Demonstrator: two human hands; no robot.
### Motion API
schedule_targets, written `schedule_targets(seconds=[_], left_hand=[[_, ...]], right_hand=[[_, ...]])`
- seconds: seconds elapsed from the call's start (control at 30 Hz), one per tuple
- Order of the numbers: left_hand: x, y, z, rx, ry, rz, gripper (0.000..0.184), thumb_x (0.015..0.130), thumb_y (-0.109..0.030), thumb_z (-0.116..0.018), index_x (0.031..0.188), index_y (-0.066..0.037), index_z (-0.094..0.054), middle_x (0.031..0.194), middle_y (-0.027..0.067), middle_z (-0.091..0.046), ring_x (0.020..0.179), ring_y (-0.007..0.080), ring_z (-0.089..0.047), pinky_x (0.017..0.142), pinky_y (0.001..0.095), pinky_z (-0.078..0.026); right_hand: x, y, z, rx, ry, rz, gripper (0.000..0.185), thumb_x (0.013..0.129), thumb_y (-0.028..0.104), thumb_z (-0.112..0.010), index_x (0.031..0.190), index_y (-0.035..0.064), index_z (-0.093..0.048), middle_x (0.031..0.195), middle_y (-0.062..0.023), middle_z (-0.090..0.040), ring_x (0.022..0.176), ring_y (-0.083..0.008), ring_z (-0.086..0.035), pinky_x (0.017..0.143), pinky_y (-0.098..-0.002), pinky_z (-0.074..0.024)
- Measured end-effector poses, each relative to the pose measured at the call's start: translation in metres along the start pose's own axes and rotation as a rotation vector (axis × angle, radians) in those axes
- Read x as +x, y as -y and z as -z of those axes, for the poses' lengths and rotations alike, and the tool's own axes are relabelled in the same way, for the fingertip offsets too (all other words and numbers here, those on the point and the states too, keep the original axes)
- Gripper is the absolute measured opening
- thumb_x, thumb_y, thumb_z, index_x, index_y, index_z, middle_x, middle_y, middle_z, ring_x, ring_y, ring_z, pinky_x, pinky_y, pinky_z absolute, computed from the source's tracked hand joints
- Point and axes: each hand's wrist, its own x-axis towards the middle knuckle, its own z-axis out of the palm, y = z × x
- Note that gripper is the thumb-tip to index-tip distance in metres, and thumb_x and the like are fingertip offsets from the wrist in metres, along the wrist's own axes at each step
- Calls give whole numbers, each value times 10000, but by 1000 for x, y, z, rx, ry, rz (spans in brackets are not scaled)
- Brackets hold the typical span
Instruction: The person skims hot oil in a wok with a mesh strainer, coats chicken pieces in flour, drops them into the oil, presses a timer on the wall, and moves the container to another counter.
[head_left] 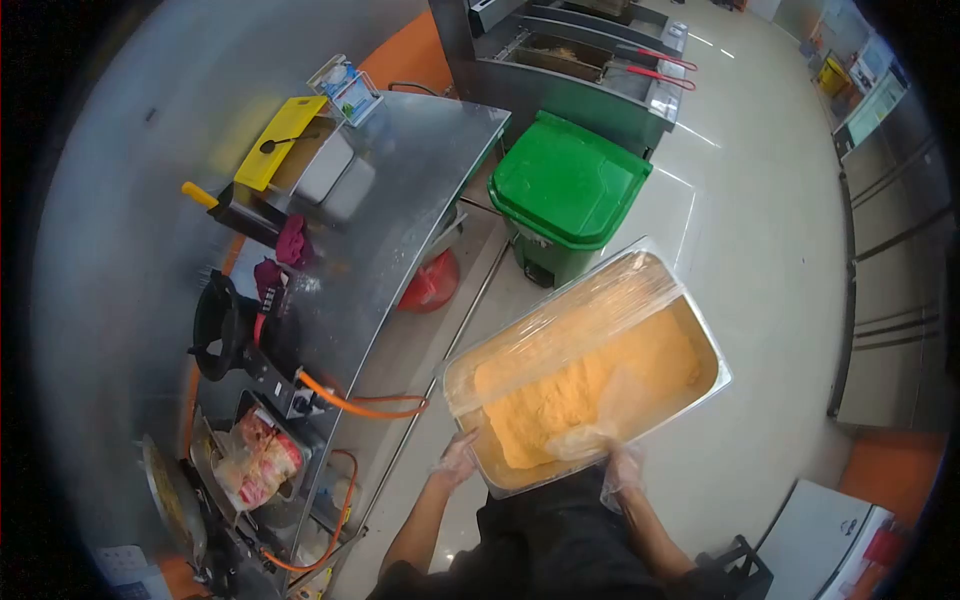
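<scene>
A deep metal pan (719, 372) is held tilted in front of my body. Orange-yellow powder (545, 410) fills much of it, heaped and uneven. Clear plastic wrap (590, 318) stretches over the far part, and a loose clear piece of plastic (588, 438) lies on the powder by the near rim. My left hand (458, 457), in a clear glove, grips the pan's near left corner. At the near rim, further right, my right hand (622, 474), also gloved, is closed on the edge; some of its fingers are hidden.
Beyond the pan stands a green lidded bin (570, 175). A steel table (420, 150) on the left carries a yellow board (280, 140), a black burner (225, 325) and a tray with bagged food (265, 460). An orange hose (345, 402) hangs off it. Fryers (570, 60) stand behind.
</scene>
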Motion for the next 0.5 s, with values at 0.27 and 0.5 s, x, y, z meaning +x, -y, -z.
schedule_targets(seconds=[0.27, 0.5], left_hand=[[47, 16, 94, 255, -261, 203, 290, 895, -203, -613, 1143, -53, -602, 1005, 29, -665, 983, 191, -635, 856, 361, -521], [11, 49, 101, -186, -485, -27, 350, 781, -7, -614, 1129, -39, -601, 1014, 70, -673, 964, 217, -651, 840, 369, -537]], right_hand=[[72, 32, -107, -156, 266, 5, 235, 840, 177, -657, 852, -57, -683, 738, -70, -651, 641, -165, -582, 576, -337, -475], [142, 74, -190, -400, 726, -61, 292, 892, 243, -618, 923, -41, -682, 780, -87, -682, 678, -181, -638, 584, -338, -509]])
